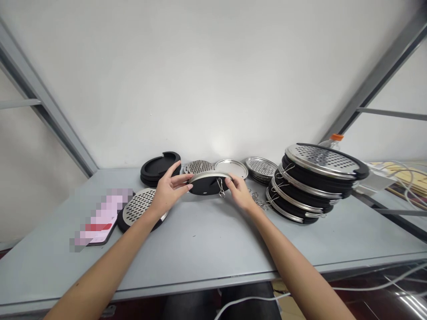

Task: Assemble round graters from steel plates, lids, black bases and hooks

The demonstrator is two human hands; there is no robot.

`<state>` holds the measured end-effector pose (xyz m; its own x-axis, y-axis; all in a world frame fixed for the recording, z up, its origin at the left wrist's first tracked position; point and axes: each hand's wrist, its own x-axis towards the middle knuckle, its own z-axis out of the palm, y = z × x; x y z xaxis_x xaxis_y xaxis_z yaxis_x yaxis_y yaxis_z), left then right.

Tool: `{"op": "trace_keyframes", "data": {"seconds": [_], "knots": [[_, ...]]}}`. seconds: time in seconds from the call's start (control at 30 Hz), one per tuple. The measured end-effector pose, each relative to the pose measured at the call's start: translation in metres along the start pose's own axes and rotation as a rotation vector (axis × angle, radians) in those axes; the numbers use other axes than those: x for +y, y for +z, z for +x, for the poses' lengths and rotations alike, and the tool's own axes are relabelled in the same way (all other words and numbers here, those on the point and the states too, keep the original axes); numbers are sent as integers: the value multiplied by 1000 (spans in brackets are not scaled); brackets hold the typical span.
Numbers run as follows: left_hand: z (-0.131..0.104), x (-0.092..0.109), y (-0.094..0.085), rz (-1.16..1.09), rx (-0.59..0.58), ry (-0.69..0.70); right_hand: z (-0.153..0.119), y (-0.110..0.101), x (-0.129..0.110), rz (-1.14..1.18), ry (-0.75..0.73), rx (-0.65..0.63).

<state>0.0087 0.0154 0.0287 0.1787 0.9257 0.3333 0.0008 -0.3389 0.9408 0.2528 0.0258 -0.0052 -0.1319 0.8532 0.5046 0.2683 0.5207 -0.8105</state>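
Between my two hands, a round black case with a silver metal rim [203, 185] is held tilted just above the table, its dark side towards me. A small wire clip [220, 188] hangs from its right part. My left hand [170, 189] pinches the left edge between thumb and fingers, with the index finger raised. My right hand [239, 192] grips the right edge beside the clip, thumb in front and the other fingers partly hidden. Below my left wrist lies a round grater plate in a black ring [138, 206], partly covered by my forearm.
At the right stands a leaning stack of black cases with grater plates [310, 182]. Loose wire clips [260, 202] lie left of it. Along the wall are black rings [160, 169], perforated discs [199, 166], a plain disc [231, 168] and stacked grater discs [262, 167]. A phone [103, 218] lies left.
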Motion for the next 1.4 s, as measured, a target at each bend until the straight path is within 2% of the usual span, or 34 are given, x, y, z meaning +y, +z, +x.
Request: {"op": "trace_keyframes", "data": {"seconds": [0.47,0.73,1.13,1.4], "knots": [[1,-3,-2,30,5,-18,-1,0,-2,-31,4,6],[0,-5,-2,176,-1,72,-1,0,-2,-40,-10,4],[-1,-3,0,244,18,112,-1,1,0,-33,-3,5],[-4,-11,2,414,59,229,-1,2,-2,-19,5,3]]}}
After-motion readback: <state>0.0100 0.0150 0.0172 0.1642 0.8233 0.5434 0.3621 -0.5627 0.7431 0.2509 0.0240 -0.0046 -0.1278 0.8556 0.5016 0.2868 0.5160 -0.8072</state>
